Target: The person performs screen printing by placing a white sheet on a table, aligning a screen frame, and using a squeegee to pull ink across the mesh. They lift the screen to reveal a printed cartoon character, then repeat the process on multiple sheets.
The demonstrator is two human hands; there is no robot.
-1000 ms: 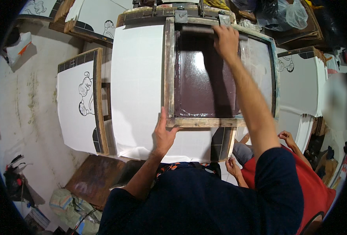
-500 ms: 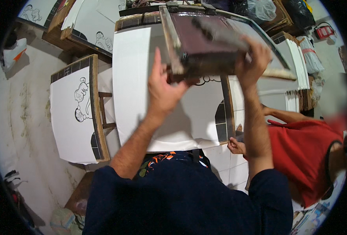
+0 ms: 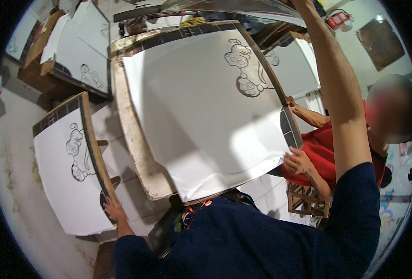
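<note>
My left hand, fingers spread, touches the right edge of a low board with a white printed sheet, at the lower left. My right arm stretches up to my right hand, partly cut off at the top, beside the raised screen frame; its fingers are unclear. Between them lies a large white sheet on a black-edged board, with a black outline drawing of two cartoon animals near its upper right.
A co-worker in red has both hands at the large board's right edge. Stacked boards with printed sheets stand upper left, another behind at right. A wooden stool stands low right, a red extinguisher at the back wall.
The screen has risen off the large sheet toward the top, revealing the drawing. My right hand has gone up with it; my left hand has dropped from the frame to the left board.
</note>
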